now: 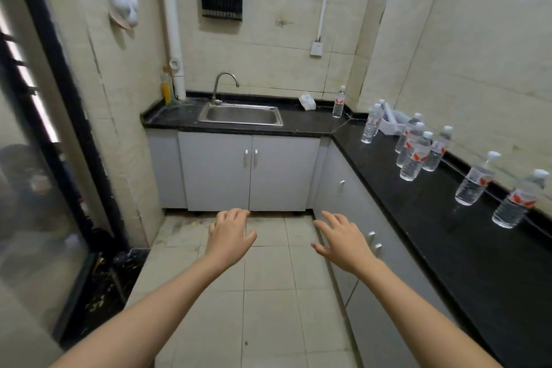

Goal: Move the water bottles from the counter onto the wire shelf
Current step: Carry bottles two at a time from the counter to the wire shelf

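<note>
The water bottles (pixel 415 156) stand upright on the black L-shaped table (pixel 466 236), long axes vertical, white caps up; the wide lens makes those at the right lean outward. One bottle (pixel 339 102) stands alone in the far corner, well apart from the rest and to the right of the sink (pixel 240 115). Two stand together just beside a white basket (pixel 392 122) on the right-hand run. Four more form a tight cluster past the basket, and two single bottles (pixel 475 180) (pixel 518 201) stand nearer the camera, close to the back wall. The front strip of the right-hand run is bare along its edge, so the bottles sit back from the drop.

The left hand (pixel 230 233) and right hand (pixel 343 239) are held out over the tiled floor (pixel 263 308), palms down, fingers (pixel 330 218) loosely spread and holding nothing. Both are apart from the table and every bottle. The right hand is just beside the cabinet fronts (pixel 352 188) below the right-hand run. The floor between the cabinets and the glass door (pixel 44 176) at left is open. The wire shelf is out of view.
</note>
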